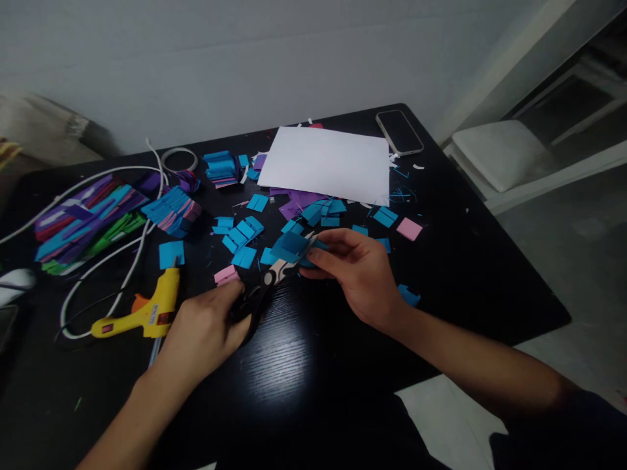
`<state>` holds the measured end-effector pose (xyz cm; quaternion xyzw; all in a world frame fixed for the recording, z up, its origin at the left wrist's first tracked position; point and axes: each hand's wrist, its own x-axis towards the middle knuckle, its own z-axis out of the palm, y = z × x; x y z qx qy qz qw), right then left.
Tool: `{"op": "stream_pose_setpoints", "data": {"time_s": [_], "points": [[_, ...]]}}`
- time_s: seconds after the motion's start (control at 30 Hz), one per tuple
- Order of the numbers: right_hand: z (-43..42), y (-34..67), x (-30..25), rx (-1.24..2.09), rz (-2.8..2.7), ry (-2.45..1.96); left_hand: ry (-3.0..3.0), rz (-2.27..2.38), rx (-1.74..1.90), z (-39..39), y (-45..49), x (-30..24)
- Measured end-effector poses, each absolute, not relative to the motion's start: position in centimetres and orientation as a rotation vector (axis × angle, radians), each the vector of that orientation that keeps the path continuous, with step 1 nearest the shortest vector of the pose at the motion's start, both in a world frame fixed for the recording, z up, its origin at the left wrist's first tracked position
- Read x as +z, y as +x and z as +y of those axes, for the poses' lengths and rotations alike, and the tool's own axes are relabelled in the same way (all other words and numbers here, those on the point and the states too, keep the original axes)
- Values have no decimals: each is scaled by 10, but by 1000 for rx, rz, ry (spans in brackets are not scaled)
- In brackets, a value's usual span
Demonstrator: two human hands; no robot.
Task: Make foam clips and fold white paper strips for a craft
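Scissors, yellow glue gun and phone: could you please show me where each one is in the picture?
Scissors (268, 278): head view, on the round pivot.
Yellow glue gun (160, 308): head view, on the yellow body.
Phone (399, 132): head view, on the dark screen.

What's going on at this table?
The left hand holds scissors, their blades at the blue paper that the right hand is pinching. Small blue pieces and a few pink ones lie scattered around on the black table. A white sheet lies beyond the hands, and a yellow glue gun lies off to the left.
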<state>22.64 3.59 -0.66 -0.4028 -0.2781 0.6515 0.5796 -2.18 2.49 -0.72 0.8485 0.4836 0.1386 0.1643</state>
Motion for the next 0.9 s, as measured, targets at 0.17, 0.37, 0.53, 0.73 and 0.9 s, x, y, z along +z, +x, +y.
{"op": "stream_pose_setpoints", "data": {"time_s": [0.17,0.37,0.53,0.73,0.9], "points": [[36,227,-5,1521,-655,-985,2315,1378,464,23,-21,-9],[35,227,-1,1614,-625,-993,1878,1461,500,20,-16,-3],[34,227,-2,1709,-604,-974,1919,1425,452,20,-16,4],[35,227,-5,1706,-623,-985,2139,1447,546,19,-10,3],[32,228,-8,1714,-735,-937,2134,1713,476,22,-11,-5]]}}
